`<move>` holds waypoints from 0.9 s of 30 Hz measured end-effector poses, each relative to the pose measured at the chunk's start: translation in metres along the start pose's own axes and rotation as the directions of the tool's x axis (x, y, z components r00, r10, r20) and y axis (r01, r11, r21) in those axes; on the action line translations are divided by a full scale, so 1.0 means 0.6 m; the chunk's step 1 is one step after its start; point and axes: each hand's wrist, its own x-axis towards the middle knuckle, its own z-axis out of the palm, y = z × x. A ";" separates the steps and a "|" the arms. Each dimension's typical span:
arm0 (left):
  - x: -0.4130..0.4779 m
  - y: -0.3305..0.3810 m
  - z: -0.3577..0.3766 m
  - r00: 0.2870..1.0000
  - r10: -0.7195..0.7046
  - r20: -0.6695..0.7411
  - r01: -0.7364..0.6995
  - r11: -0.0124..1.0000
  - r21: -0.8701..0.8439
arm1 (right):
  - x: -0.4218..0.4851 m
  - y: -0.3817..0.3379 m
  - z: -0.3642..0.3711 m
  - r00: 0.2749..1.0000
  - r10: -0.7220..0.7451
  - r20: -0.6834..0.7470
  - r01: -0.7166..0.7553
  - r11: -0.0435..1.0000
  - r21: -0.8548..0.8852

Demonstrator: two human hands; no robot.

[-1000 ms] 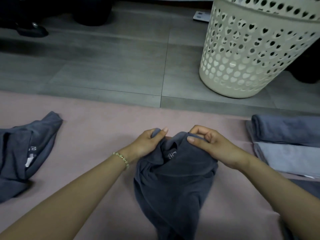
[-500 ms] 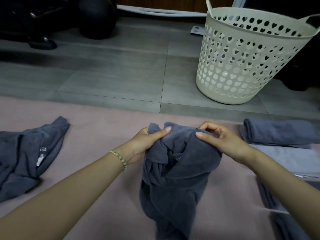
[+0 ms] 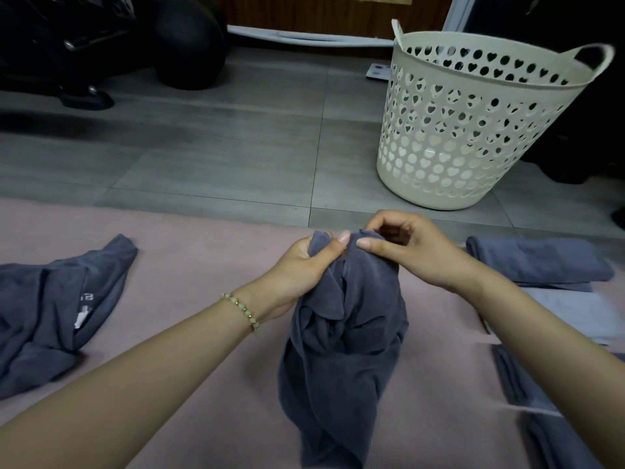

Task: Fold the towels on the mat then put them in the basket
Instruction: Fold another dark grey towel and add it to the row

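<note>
The two hands are raised close together over the middle of the mat, thumbs almost touching, and both are clamped on the same dark grey towel (image 3: 345, 350). The left hand (image 3: 301, 269) grips a bunched corner between its thumb and curled fingers, and the right hand (image 3: 419, 252) pinches the top edge just beside it, its fingers curled over the cloth. The towel hangs from the two grips in a twisted, rumpled column of soft terry. Its lower end trails toward the person at the bottom of the view, and whether it rests on the mat cannot be told. A thin bracelet (image 3: 241, 311) of pale and gold beads circles the left wrist. Below lies the mat (image 3: 203, 272), a flat, dusty pink sheet with a smooth, matte face. On its left part a second dark grey towel (image 3: 50, 316) lies crumpled and unfolded, with a small white label showing among its creases. On the right, well apart from the hands, a blue-grey towel (image 3: 537, 262) lies folded into a thick, rounded bundle. A paler grey towel (image 3: 575, 313) lies flat just nearer than it, and another dark one (image 3: 541, 384) lies nearer again, both blurred. Beyond the far edge of the mat the floor (image 3: 203, 147) is laid with large grey tiles with thin joints. On it, to the right, the basket (image 3: 456, 130) stands upright: a round, cream plastic tub that widens toward the rim, its wall pierced with rows of small heart-shaped holes, with a looped handle at each side.
</note>
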 end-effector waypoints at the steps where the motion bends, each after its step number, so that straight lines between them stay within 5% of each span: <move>1: -0.002 0.003 -0.002 1.000 -0.005 0.010 0.005 1.000 0.022 | -0.001 0.000 0.000 1.000 0.008 0.002 -0.008 1.000 0.012; 5: -0.009 0.012 -0.009 1.000 0.021 -0.001 -0.020 0.996 0.090 | -0.005 0.009 -0.001 0.998 0.008 -0.058 -0.009 1.000 -0.027; 9: -0.004 0.067 -0.071 0.975 0.164 -0.147 -0.140 0.977 0.163 | -0.012 -0.004 -0.056 0.908 0.062 -0.415 -0.011 0.992 0.124; 14: -0.005 0.194 -0.184 0.832 0.493 -0.255 -0.272 0.762 0.588 | -0.026 -0.073 -0.201 0.749 0.095 -0.656 0.038 0.982 0.185; 18: -0.010 0.288 -0.229 0.732 0.637 -0.240 -0.292 0.613 0.735 | -0.021 -0.137 -0.254 0.741 0.052 -0.669 0.126 0.968 0.215; 21: -0.019 0.337 -0.235 0.697 0.679 -0.231 -0.367 0.614 0.699 | -0.015 -0.175 -0.262 0.759 0.025 -0.651 0.173 0.956 0.238; 27: -0.054 0.361 -0.260 0.773 0.600 -0.207 -0.378 0.697 0.609 | -0.028 -0.207 -0.261 0.884 0.054 -0.465 0.012 0.990 0.138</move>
